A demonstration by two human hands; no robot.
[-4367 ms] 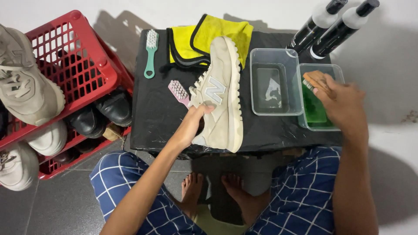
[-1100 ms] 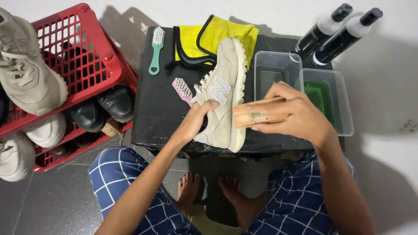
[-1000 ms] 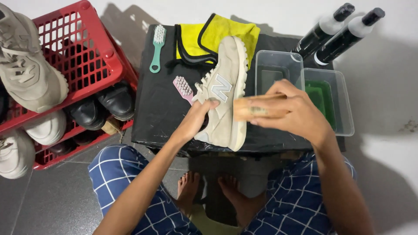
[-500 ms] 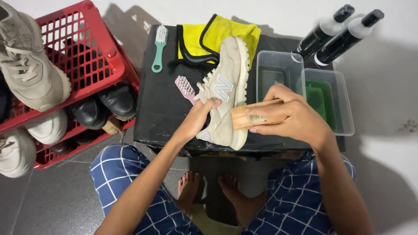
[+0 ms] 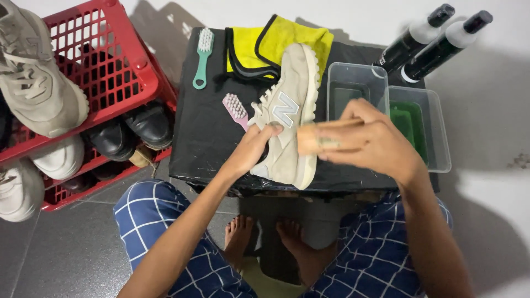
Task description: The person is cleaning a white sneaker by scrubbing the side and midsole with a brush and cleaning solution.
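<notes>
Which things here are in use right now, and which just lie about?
In use: beige sneaker, steadied by left hand; wooden brush in right hand.

Lying about: teal brush, pink brush, yellow cloth, two bottles, red crate.

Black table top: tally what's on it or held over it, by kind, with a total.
Brushes: 3, a green one, a pink one, and a wooden one in the right hand
Sneaker: 1, beige, steadied by the left hand
Cloth: 1, yellow
Clear tubs: 2
Bottles: 2
Total: 9
</notes>
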